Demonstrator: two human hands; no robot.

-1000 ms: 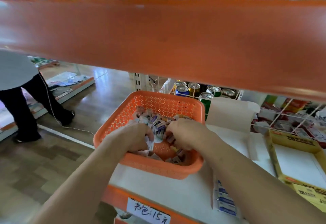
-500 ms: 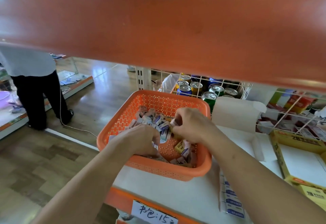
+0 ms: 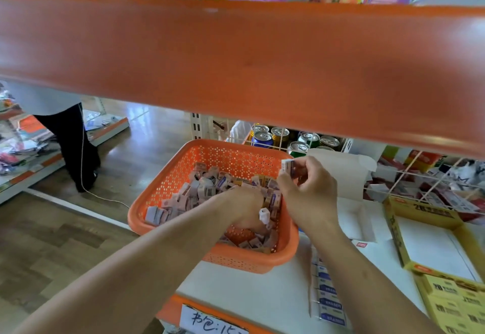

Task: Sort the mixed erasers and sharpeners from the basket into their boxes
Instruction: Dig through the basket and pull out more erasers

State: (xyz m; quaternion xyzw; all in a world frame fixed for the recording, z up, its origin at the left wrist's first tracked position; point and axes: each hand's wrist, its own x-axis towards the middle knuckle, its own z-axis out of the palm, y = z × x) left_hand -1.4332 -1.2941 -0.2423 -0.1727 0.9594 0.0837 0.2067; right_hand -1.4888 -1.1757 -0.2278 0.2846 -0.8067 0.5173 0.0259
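Observation:
An orange perforated basket [image 3: 168, 189] stands on the white shelf, filled with several small wrapped erasers [image 3: 210, 189] and sharpeners. My left hand [image 3: 244, 210] is down inside the basket among the pieces, fingers curled round a small white item [image 3: 264, 215]. My right hand [image 3: 309, 191] is raised over the basket's right rim and pinches a small boxed eraser [image 3: 287, 167] at its fingertips. An open white box [image 3: 354, 218] lies just right of the basket. An open yellow box [image 3: 430, 241] sits further right.
A broad orange shelf edge [image 3: 236, 65] crosses the view above the hands. Drink cans [image 3: 278, 136] stand behind the basket. A strip of blue-labelled erasers [image 3: 328, 294] lies on the shelf in front. Wire racks [image 3: 420, 184] hold goods at right. A person [image 3: 65, 144] stands at left.
My right hand has risen out of the pile to the basket's right rim with an eraser pinched. My left hand has shifted right inside the basket.

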